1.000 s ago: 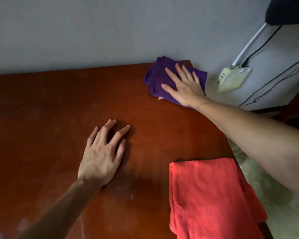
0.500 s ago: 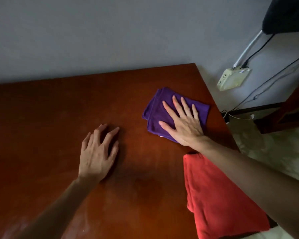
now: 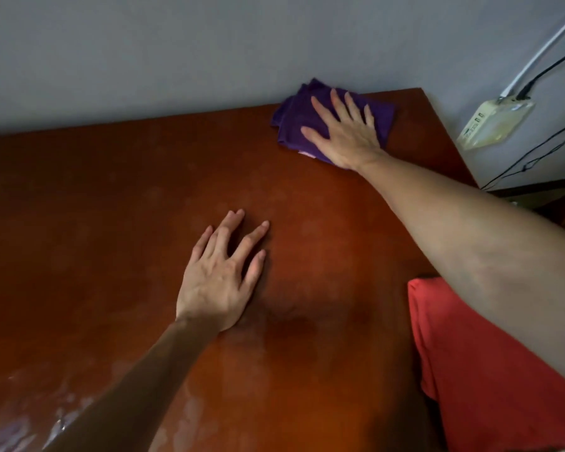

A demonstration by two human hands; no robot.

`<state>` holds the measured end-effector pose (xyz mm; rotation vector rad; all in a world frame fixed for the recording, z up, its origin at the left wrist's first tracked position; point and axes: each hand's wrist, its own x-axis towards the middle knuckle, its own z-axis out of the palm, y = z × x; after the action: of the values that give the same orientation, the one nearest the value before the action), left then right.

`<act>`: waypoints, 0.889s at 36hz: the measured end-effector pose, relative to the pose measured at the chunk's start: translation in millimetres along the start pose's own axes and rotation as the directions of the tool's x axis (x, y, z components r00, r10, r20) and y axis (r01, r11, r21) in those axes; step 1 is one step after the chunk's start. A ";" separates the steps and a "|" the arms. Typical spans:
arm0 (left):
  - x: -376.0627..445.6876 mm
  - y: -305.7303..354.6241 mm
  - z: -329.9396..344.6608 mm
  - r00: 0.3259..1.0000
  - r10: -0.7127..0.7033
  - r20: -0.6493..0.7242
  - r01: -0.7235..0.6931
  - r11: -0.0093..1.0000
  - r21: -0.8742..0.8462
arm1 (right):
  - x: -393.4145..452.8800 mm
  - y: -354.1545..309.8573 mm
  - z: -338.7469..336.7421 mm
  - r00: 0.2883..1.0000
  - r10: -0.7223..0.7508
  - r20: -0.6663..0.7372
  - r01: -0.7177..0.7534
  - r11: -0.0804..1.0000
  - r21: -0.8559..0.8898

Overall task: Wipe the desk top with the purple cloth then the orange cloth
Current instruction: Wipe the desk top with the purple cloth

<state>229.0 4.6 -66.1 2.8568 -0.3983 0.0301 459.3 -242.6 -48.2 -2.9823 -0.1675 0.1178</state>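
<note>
Fingers of my right hand (image 3: 343, 132) lie straight and spread, pressing the folded purple cloth (image 3: 294, 122) flat at the desk's (image 3: 111, 207) far edge against the wall (image 3: 177, 44). My left hand (image 3: 221, 272) rests open on the wood, holding nothing. Pushing further could bunch the cloth against the wall. My forearm crosses the orange cloth (image 3: 486, 370) and, I think, could drag it off the near corner.

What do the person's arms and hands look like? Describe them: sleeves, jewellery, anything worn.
Both forearms are bare as far as the view reaches, with no sleeve showing. The left hand and the right hand wear no glove, and no ring, watch or bracelet shows on either. Fingernails look short and unpainted.
</note>
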 end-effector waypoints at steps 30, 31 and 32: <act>-177.3 67.2 -18.5 0.910 -0.404 -0.093 0.376 0.899 -0.226 | -424.3 -37.0 54.5 0.871 -0.491 -0.017 0.492 0.870 0.040; -177.0 76.8 -22.0 0.907 -0.411 -0.090 0.385 0.896 -0.221 | -421.5 -35.3 53.6 0.866 -0.500 -0.008 0.500 0.865 0.050; -175.0 86.7 -26.4 0.902 -0.423 -0.089 0.396 0.891 -0.221 | -418.2 -33.4 50.4 0.862 -0.506 -0.012 0.506 0.860 0.070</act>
<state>37.4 -22.7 -28.6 2.6595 0.2252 0.0977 37.1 -251.4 -63.6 -2.7544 -0.9173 0.0682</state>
